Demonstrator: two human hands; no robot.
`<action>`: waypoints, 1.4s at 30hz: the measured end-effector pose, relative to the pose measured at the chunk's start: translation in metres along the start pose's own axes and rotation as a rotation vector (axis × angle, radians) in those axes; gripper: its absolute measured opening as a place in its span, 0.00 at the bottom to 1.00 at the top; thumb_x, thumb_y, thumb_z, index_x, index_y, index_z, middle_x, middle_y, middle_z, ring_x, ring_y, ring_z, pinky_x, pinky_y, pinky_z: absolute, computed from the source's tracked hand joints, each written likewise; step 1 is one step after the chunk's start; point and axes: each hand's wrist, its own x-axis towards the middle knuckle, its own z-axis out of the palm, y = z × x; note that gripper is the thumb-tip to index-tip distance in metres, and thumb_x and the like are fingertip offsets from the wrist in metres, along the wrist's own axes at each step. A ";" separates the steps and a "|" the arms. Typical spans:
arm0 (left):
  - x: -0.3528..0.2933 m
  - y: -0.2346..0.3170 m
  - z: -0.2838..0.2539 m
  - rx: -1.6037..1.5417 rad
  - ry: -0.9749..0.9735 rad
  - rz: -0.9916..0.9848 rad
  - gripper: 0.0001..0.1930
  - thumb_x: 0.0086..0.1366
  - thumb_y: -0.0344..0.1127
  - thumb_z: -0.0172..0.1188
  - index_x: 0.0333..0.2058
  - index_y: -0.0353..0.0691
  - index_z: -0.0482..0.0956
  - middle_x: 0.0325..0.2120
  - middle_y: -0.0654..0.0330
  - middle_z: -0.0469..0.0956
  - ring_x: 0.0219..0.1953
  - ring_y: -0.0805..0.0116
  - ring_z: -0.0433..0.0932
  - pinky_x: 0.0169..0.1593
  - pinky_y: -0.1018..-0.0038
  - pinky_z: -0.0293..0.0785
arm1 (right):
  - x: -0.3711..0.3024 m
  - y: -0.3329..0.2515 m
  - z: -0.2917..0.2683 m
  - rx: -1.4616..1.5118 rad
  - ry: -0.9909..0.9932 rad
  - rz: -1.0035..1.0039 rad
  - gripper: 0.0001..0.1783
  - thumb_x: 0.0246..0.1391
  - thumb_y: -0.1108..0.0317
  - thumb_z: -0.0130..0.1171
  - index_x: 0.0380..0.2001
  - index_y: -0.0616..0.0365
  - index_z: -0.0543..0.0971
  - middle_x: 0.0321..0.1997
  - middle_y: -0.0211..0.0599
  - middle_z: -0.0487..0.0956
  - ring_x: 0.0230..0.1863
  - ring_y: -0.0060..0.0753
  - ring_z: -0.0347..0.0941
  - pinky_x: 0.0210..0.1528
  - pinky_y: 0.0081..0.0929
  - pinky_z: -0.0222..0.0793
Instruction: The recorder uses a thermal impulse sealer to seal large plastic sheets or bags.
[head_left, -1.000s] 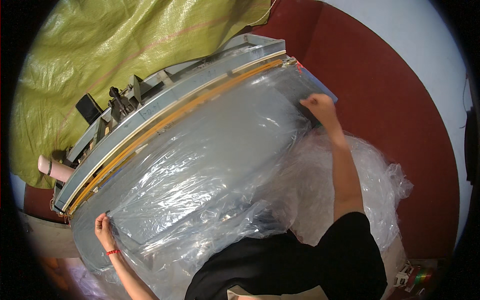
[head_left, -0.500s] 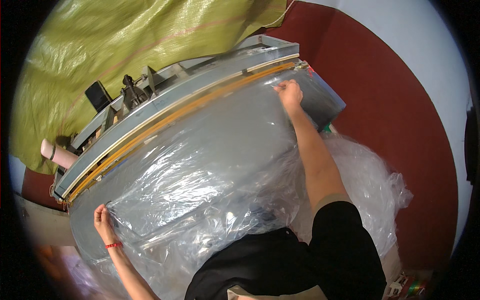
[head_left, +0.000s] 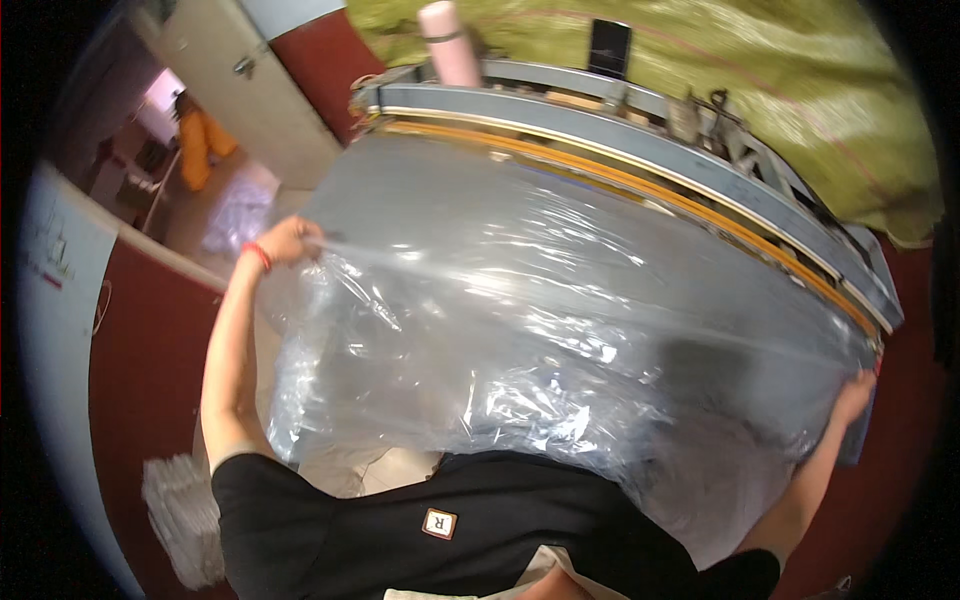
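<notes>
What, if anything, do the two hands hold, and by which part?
Clear plastic film: the left hand pinches it at the left, along what looks like an edge; the right hand, blurred, appears to grip it at the right.

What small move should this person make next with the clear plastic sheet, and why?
Perhaps ease the left hand forward: the clear, shiny plastic sheet is drawn between both hands, but that hand sits farther from the long, thin orange strip than the right hand does.
</notes>
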 end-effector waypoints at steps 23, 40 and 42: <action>0.098 0.052 0.086 0.416 0.814 0.505 0.16 0.56 0.43 0.50 0.42 0.44 0.72 0.39 0.60 0.71 0.43 0.60 0.66 0.45 0.65 0.61 | -0.012 0.072 -0.030 -0.169 -0.007 0.106 0.15 0.55 0.59 0.41 0.37 0.60 0.67 0.35 0.49 0.73 0.36 0.52 0.68 0.34 0.38 0.62; 0.140 0.080 0.072 0.216 0.840 0.332 0.08 0.43 0.39 0.63 0.24 0.47 0.76 0.20 0.62 0.72 0.28 0.63 0.72 0.33 0.70 0.67 | -0.017 0.135 -0.087 0.472 0.177 0.310 0.15 0.51 0.59 0.51 0.34 0.61 0.74 0.35 0.34 0.75 0.36 0.25 0.68 0.41 0.22 0.63; 0.142 0.075 0.062 0.276 0.799 0.365 0.08 0.43 0.37 0.63 0.23 0.45 0.76 0.21 0.62 0.73 0.28 0.65 0.72 0.33 0.71 0.67 | -0.009 0.139 -0.075 0.409 0.162 0.316 0.16 0.49 0.59 0.52 0.34 0.60 0.74 0.34 0.33 0.75 0.36 0.25 0.69 0.41 0.22 0.63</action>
